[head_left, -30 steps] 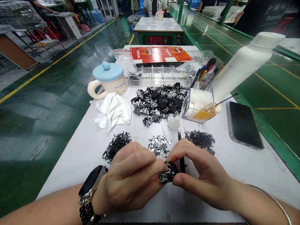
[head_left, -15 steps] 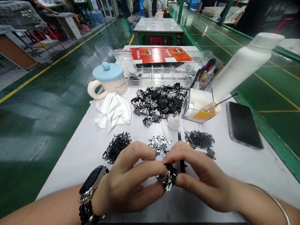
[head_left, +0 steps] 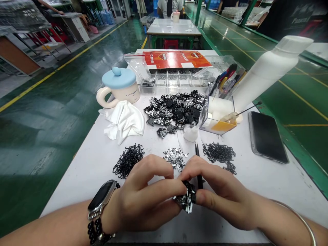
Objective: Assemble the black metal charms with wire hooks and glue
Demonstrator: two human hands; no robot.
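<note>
- Green painted floor [head_left: 43, 147] with yellow lines runs along both sides of a long white table [head_left: 87, 171].
- Farther off, a person in a white shirt [head_left: 169, 5] is behind a second table [head_left: 174, 29].
- White bottle [head_left: 269, 70] leans across a clear box [head_left: 217, 116] holding yellow-handled tools, and a black phone [head_left: 268, 136] lies face up to the right.
- Red card [head_left: 176, 59] reads "CUSTOM"; a cream mug [head_left: 119, 89] with a blue lid seems to read "CHIIKAWA"; a white cloth [head_left: 124, 123] lies crumpled below it.
- Black-and-silver heap [head_left: 175, 111] fills mid-table, above two piles of black loops [head_left: 128, 160] [head_left: 219, 153] and a pile of silver bits [head_left: 175, 158].
- Left hand [head_left: 138, 194], wearing a wristwatch [head_left: 99, 194], and right hand [head_left: 220, 193] are both clenched, their fingers pinching a black-and-silver clump [head_left: 186, 198] between them, above the table near its front edge.
- That clump now sits slightly lower and further right than half a second ago.
- Black tweezers [head_left: 197, 160] lie just behind the right hand.
</note>
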